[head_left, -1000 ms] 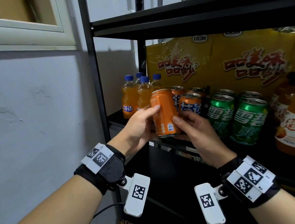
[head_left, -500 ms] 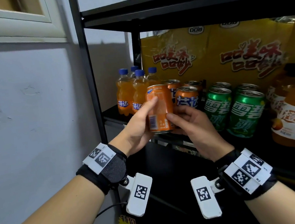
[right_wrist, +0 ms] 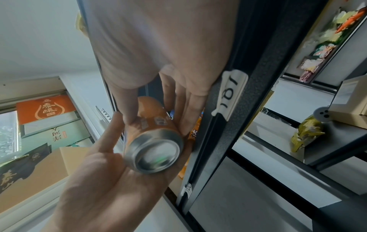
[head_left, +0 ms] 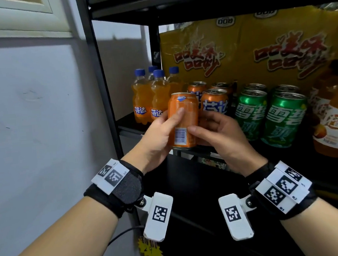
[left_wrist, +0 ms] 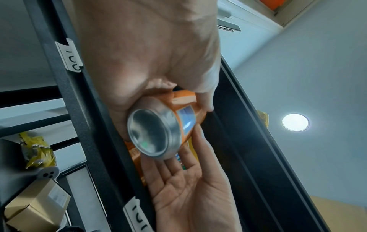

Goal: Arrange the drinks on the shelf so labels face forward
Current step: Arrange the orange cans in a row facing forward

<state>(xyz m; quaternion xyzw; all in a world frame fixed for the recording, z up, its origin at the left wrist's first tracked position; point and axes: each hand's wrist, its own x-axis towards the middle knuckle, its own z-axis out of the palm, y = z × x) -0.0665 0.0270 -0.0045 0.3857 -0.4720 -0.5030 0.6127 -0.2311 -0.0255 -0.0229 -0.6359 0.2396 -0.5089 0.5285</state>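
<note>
Both hands on one orange can (head_left: 183, 120), held upright just in front of the shelf edge (head_left: 196, 153), off the shelf board. Left hand (head_left: 158, 136) wraps the can's left side, thumb lying up the front, fingers curled behind. Right hand (head_left: 221, 138) grips the lower right side, thumb pressed near the barcode panel, which faces the person. Seen from the wrists, the can's bare metal base (left_wrist: 154, 135) shows, clear of any surface. Just beyond the right hand: orange cans (head_left: 214, 102) with labels forward, then green cans (head_left: 282, 119) further right. Beyond the left hand: orange bottles (head_left: 141, 101) with blue caps.
</note>
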